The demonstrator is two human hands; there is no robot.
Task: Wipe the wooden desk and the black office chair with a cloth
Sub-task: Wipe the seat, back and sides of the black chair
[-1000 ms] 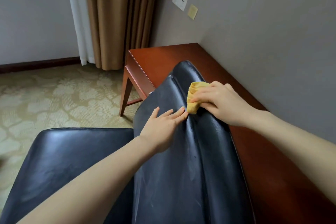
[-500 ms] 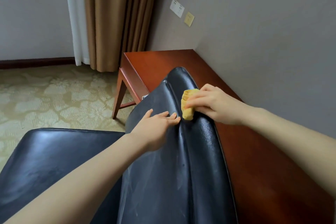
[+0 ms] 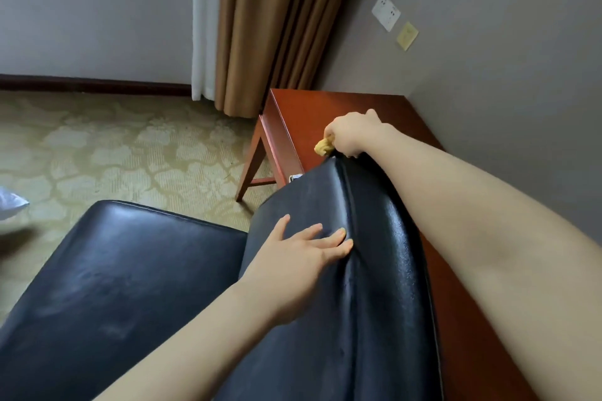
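The black office chair (image 3: pixel 384 270) fills the lower middle, its backrest leaning against the wooden desk (image 3: pixel 306 114) along the right wall. My left hand (image 3: pixel 303 257) lies flat on the backrest with straight fingers at the centre seam. My right hand (image 3: pixel 353 133) is at the far top edge of the backrest and grips a bunched yellow cloth (image 3: pixel 323 146), most of which is hidden in the fist. The chair seat (image 3: pixel 123 273) spreads out to the lower left.
Patterned beige carpet (image 3: pixel 114 153) covers the floor on the left. Brown and white curtains (image 3: pixel 260 29) hang in the corner behind the desk. Wall sockets (image 3: pixel 386 11) sit above the desk. A pale object (image 3: pixel 9 205) shows at the left edge.
My right hand has slid with the cloth from the middle of the backrest up to its far top edge. My left hand stayed on the backrest, and the view shifted.
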